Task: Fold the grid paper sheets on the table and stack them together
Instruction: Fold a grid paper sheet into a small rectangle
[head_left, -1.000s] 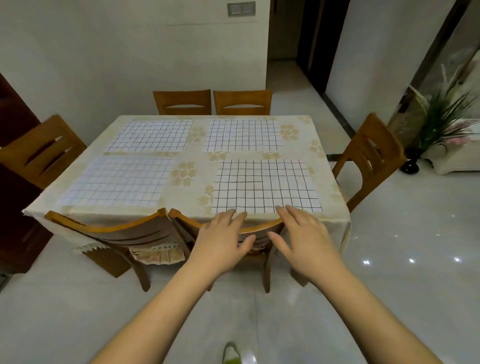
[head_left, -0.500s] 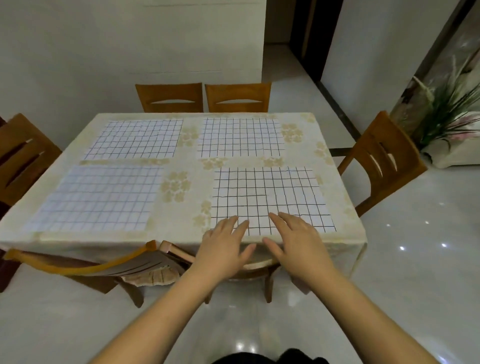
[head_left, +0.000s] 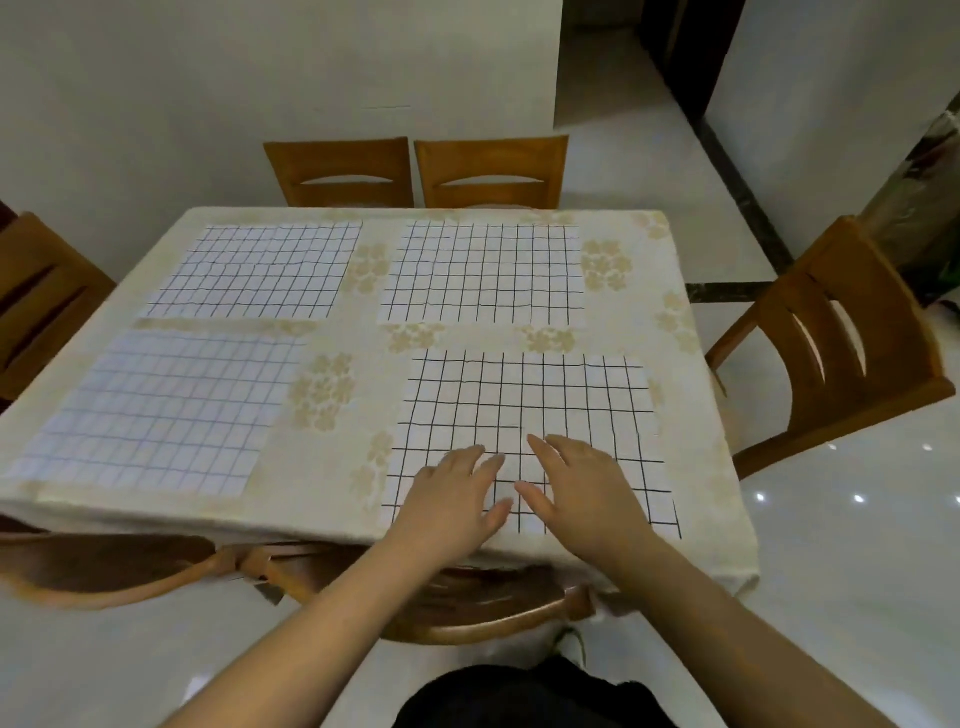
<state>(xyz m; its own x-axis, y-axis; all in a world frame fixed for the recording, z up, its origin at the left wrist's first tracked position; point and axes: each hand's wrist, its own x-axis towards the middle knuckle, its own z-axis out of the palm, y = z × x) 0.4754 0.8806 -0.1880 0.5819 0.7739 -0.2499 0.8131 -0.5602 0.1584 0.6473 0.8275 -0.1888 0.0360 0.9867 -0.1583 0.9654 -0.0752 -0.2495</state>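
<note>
On the table (head_left: 691, 467) we see all four grid paper sheets lying flat and unfolded, so nothing is done yet; our left hand (head_left: 457, 499) and right hand (head_left: 582, 493) rest with flat, spread fingers on the sheet (head_left: 545, 405) nearest us.

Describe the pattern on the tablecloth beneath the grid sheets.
The tablecloth is cream with pale tan flower clusters, seen best in the head view.
</note>
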